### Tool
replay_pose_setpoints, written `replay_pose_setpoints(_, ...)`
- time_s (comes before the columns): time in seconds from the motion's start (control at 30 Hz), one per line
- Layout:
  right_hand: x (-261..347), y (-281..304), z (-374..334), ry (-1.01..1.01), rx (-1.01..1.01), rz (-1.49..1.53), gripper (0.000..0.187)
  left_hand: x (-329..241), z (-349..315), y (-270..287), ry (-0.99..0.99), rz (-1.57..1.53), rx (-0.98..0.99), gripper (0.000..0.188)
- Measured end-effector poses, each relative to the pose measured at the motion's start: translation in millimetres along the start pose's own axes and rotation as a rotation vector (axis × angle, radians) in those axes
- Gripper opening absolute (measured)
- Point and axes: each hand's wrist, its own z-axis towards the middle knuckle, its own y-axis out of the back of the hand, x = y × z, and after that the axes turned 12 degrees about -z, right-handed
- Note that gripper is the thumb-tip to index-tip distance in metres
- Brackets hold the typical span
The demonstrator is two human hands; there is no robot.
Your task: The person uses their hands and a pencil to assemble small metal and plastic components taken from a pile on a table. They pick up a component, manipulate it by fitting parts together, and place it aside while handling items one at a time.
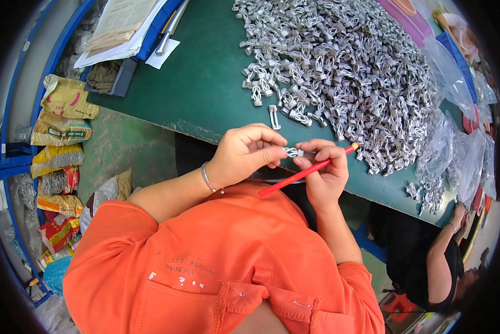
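Observation:
Between my two hands, just off the table's near edge, is a small silver metal piece with a twisted loop and a ribbed end (293,152). My left hand (251,149) pinches its loop between thumb and fingertips. The ribbed end is in the fingertips of my right hand (323,170). That same hand also carries a red pencil (294,180), lying slantwise across the fingers with its yellowish end toward the table. One similar piece (274,117) lies apart on the green table, just beyond my left fingers. Behind it spreads a large heap of such metal pieces (344,67).
The green table (200,83) has a worn near edge. Papers (119,25) and a grey bin (113,78) are at the far left. Blue shelving with several sacks (60,131) stands left. Clear plastic bags (450,150) hang at the right, near another person in black (419,253).

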Motion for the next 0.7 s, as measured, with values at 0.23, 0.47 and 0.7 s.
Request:
replay_pose_setpoints(0.23, 1, 11, -1, 0.236, 0.061, -0.179, 0.035, 5, -4, 4, -0.264, 0.202, 0.111, 0.016)
replay_pose_setpoints(0.47, -11, 20, 19, 0.146, -0.089, -0.517, 0.023, -1, -19, 13, -0.129, 0.590, 0.229, 0.012)
replay_pose_setpoints(0.7, -22, 15, 43, 0.274, -0.027, -0.878, 0.027, -1, -17, 9, -0.065, 0.478, 0.130, 0.006)
